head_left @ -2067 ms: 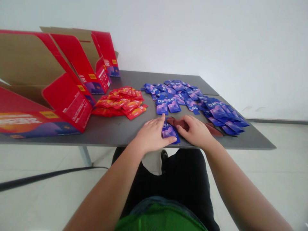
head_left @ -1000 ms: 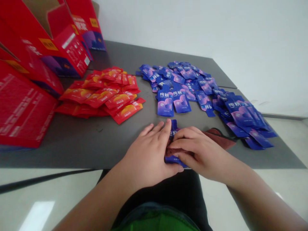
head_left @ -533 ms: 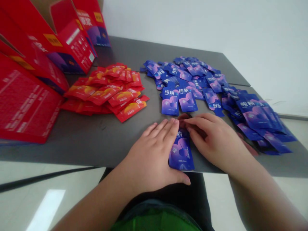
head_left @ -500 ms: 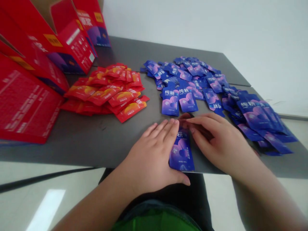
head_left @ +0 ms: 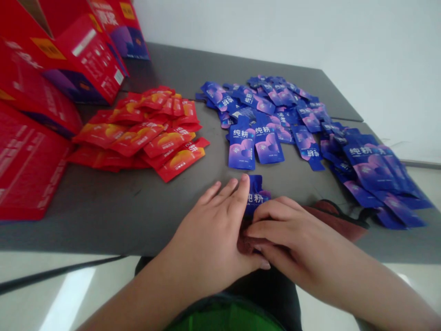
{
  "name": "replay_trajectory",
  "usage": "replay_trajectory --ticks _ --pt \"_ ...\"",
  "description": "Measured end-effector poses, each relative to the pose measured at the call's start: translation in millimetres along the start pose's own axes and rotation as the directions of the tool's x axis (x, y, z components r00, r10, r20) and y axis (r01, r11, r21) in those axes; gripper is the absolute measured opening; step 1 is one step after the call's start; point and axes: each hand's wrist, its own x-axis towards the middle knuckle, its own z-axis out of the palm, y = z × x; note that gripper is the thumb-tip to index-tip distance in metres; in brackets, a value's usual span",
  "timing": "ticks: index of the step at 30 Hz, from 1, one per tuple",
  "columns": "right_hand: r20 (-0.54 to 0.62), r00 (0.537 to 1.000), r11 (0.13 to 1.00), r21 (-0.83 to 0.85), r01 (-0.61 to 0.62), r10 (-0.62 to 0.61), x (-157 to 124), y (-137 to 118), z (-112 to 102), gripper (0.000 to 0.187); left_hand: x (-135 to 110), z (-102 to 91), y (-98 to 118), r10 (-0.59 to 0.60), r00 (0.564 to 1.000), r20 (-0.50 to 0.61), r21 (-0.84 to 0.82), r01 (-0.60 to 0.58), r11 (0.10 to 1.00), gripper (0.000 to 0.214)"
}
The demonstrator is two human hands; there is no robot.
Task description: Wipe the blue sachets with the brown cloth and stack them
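A blue-purple pouch point(head_left: 257, 198) lies flat at the table's front edge, its spout end pointing away from me. My left hand point(head_left: 218, 239) is spread out over the pouch's left side, fingers straight, pressing it down. My right hand point(head_left: 285, 234) is closed on a bunched brown cloth point(head_left: 245, 242) and rests over the pouch's lower part, hiding most of it. Brown material with a black edge point(head_left: 339, 219) shows beyond my right forearm; whether it is the same cloth I cannot tell.
Behind my hands lies a spread pile of blue pouches point(head_left: 268, 103); more blue pouches point(head_left: 375, 168) are stacked at the right. Red-orange pouches point(head_left: 148, 131) are heaped left of centre. Open red boxes point(head_left: 93, 59) stand along the left side. The grey table point(head_left: 113, 207) ends just before my lap.
My right hand has slid from the pouch's top end down toward its bottom, uncovering the spout end. The brown material right of it has come into view. My left hand stays on the pouch.
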Motion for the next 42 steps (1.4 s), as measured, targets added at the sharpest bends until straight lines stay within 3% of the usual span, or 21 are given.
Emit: replay_trajectory --ticks 6,16,21,23,25,29,42 --pt "-0.082 0.996 1.0 0.008 -0.022 0.023 3.0 3.8 -1.1 0.018 -0.2 1.7 -1.1 0.0 1.0 -0.005 0.029 0.0 1.0 0.143" --pt "-0.19 0.982 0.995 -0.098 -0.028 0.009 22.0 30.6 -6.7 0.019 -0.7 0.8 1.5 -0.005 1.0 -0.017 0.048 0.006 0.999 0.131" --pt "-0.367 0.93 0.987 -0.141 -0.08 0.022 15.0 27.7 -12.5 0.018 -3.9 1.4 1.5 0.032 0.999 -0.032 0.054 -0.03 0.998 0.119" --pt "-0.328 0.945 0.997 -0.07 -0.015 -0.009 4.8 18.0 -14.3 0.021 -4.1 0.5 1.4 0.034 0.999 -0.031 0.059 -0.032 0.998 0.116" --pt "-0.206 0.978 0.999 0.026 0.042 -0.036 -5.8 6.5 -14.0 0.027 -3.8 -0.8 1.2 0.032 0.999 -0.019 0.062 -0.031 0.998 0.114" --pt "-0.026 0.998 0.994 0.099 0.051 -0.049 -16.8 -5.1 -7.3 0.034 -3.6 -3.3 1.5 0.042 0.999 0.01 0.067 -0.042 0.997 0.108" --pt "-0.181 0.982 0.99 -0.123 -0.075 0.052 13.7 24.0 -7.8 0.021 -5.7 -2.1 1.4 0.067 0.997 -0.024 0.072 -0.065 0.995 0.108"
